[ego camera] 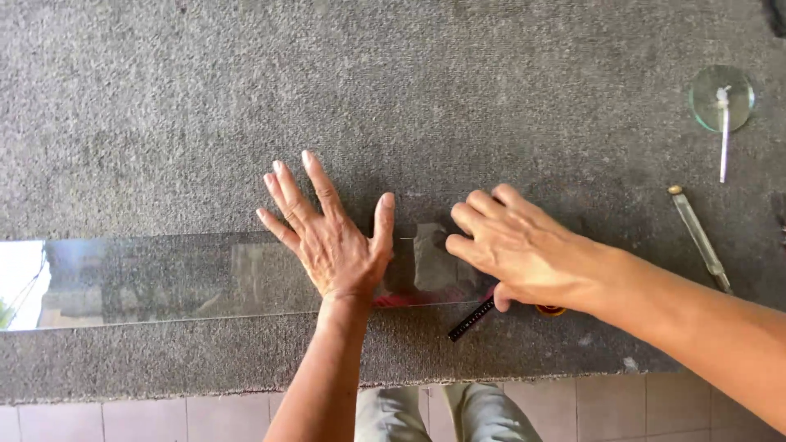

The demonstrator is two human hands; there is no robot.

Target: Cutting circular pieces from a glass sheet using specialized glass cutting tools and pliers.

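Two hands flat on one glass strip.
Left hand (334, 237), fingers spread, and right hand (516, 250), fingers loosely together, press the glass strip (164, 278) on a grey carpeted bench (458, 90); one glass cutter (698, 237), one round glass disc (720, 98), tiled floor (622, 409).

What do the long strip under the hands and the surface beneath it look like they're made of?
Long strip: apparently glass or mirror, smooth and glossy; it reflects bright sky at its left end. The left hand lies flat on it, the right hand at its end. Table cover: grey carpet-like fabric, matte with a fuzzy nap.
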